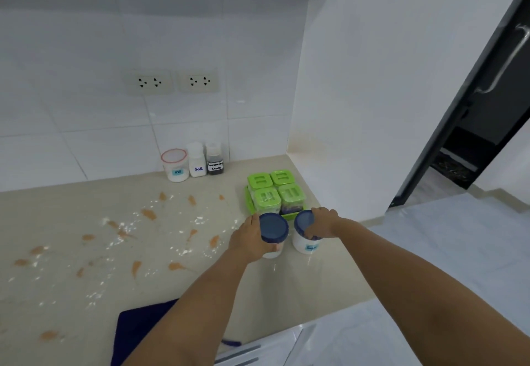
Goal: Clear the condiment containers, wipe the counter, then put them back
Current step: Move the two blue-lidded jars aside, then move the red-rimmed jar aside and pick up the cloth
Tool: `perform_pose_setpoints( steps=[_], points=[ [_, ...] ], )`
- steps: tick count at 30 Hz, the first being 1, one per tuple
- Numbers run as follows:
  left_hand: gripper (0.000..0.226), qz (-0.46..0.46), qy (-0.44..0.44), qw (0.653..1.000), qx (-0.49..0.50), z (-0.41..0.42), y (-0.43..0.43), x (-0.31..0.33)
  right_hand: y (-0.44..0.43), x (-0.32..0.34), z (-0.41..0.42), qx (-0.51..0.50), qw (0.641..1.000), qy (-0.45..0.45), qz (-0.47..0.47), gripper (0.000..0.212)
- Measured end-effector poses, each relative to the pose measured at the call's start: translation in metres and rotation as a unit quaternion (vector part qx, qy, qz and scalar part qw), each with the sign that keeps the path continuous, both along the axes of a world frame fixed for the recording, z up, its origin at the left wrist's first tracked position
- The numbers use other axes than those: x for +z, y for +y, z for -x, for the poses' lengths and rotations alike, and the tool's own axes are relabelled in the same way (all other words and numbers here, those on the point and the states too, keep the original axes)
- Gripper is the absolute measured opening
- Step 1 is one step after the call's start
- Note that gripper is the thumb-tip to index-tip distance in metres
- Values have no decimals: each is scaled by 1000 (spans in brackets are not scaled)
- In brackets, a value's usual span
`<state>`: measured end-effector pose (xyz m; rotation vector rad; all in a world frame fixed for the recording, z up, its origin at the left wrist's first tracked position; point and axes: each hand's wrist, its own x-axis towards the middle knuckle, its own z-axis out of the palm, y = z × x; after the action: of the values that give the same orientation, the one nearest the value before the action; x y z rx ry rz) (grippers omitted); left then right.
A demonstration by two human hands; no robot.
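Your two bare forearms, no sleeves in view, your left hand (pixel 249 240) and right hand (pixel 323 221) ungloved, no rings or watch showing.

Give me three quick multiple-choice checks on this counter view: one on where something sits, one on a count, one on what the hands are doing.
1. Where is the blue cloth?
A. At the near counter edge, left of the arms
B. Against the back wall
C. On top of the green-lidded set

2. How many green lids show in the green-lidded set?
A. Two
B. Four
C. Six

3. What is the state of the hands?
A. Both empty above the counter
B. One wiping with the cloth
C. Each gripping a blue-lidded jar

Answers:
1. A: the cloth lies at the near edge, untouched.
2. B: the lids form a two-by-two block.
3. C: the left hand wraps the left jar, and the right hand holds the labelled right jar.
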<state>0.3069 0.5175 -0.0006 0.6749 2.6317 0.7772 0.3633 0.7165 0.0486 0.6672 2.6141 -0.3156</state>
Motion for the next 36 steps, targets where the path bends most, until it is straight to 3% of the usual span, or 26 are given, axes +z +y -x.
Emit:
perform_pose_setpoints(
  steps=[2, 5, 8, 16, 23, 36],
  points=[
    [96, 22, 13, 1000, -9, 6, -13, 2, 0, 6, 4, 8, 1000, 3, -12, 55],
    [104, 83, 28, 996, -8, 19, -41, 3, -5, 11, 15, -12, 999, 33, -8, 53],
    [95, 105, 40, 993, 31, 38, -78, 2, -24, 13, 40, -17, 996, 83, -7, 50],
    [75, 145, 65, 981, 111, 104, -192, 8, -130, 10, 121, 87, 986, 139, -24, 66],
    [68, 188, 67, 970, 141, 174, -269, -1, -208, 5, 210, 106, 978, 177, -18, 72],
    [63, 209, 12, 967, 145, 271, -303, -35, -264, -5, 362, 139, 979, 149, 19, 79]
  ],
)
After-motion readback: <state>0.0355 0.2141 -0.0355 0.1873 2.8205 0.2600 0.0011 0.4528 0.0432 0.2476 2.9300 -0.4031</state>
